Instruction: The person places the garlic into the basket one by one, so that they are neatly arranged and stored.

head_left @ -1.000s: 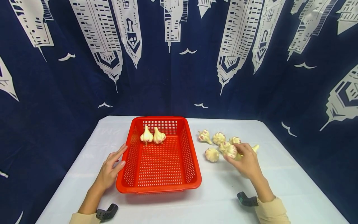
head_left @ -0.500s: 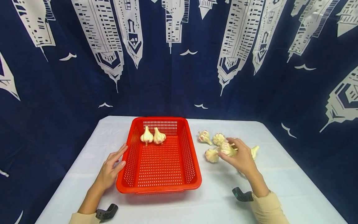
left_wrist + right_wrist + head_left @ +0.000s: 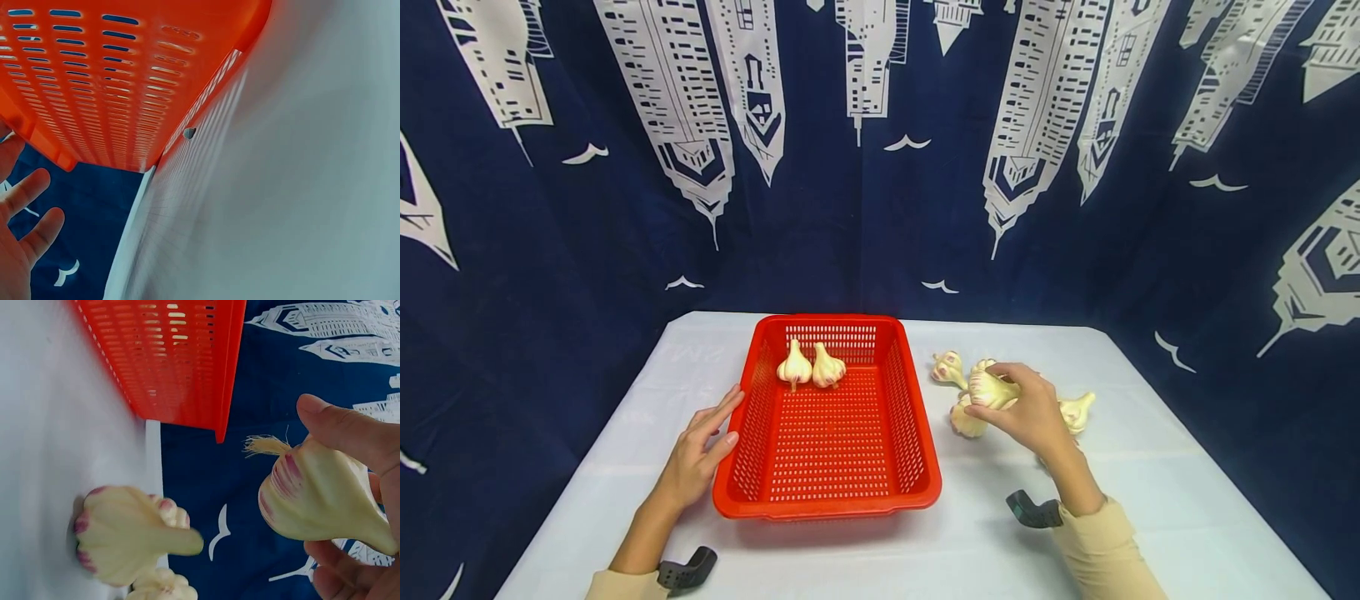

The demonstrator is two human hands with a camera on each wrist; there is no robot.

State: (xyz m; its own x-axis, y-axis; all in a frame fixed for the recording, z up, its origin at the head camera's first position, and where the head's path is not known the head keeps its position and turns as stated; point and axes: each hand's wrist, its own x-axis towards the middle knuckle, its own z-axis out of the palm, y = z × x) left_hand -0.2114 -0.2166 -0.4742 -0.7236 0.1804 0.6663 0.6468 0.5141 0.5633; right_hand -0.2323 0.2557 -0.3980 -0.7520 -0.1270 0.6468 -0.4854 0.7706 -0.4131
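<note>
My right hand (image 3: 1036, 412) pinches a garlic bulb (image 3: 987, 388) between thumb and fingers, right of the red plastic basket (image 3: 827, 507). In the right wrist view the held bulb (image 3: 322, 494) shows its roots, pink streaks and thick stem, raised off the table. Against the basket's left rim lie the fingers of my left hand (image 3: 694, 457), fairly straight. Two garlic bulbs (image 3: 794, 367) stand side by side at the far left inside the basket. More bulbs lie under and around the right hand, including one garlic bulb (image 3: 967, 419) partly covered by the held one.
A white cloth (image 3: 850, 567) covers the table. Behind hangs a dark blue curtain (image 3: 850, 225) with white buildings. Other loose bulbs are a garlic bulb (image 3: 949, 367) at the back and another garlic bulb (image 3: 1077, 412) beyond the right wrist.
My right hand has lifted a garlic bulb from the group and carried it left, towards the basket. The left hand and the basket stay in place.
</note>
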